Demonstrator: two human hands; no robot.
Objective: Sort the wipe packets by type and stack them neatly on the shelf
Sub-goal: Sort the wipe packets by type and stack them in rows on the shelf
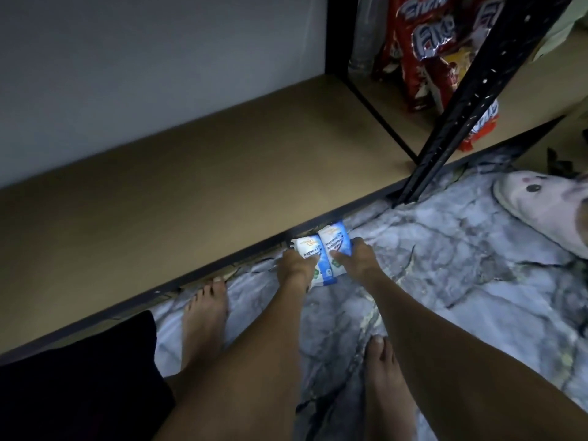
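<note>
While clamped side by side, left wipe packet (pixel 306 249) in left hand (pixel 296 265) grip, right wipe packet (pixel 335 238) in right hand (pixel 359 261) grip, just below front edge of shelf (pixel 191 173): could catch that edge on lifting, slip from the pinch, drop under shelf.

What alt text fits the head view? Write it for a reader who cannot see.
The left hand and right hand hold one blue-and-white wipe packet each, the left packet beside the right packet, low by the front edge of a brown shelf. Red snack bags stand on the shelving farther right.
</note>
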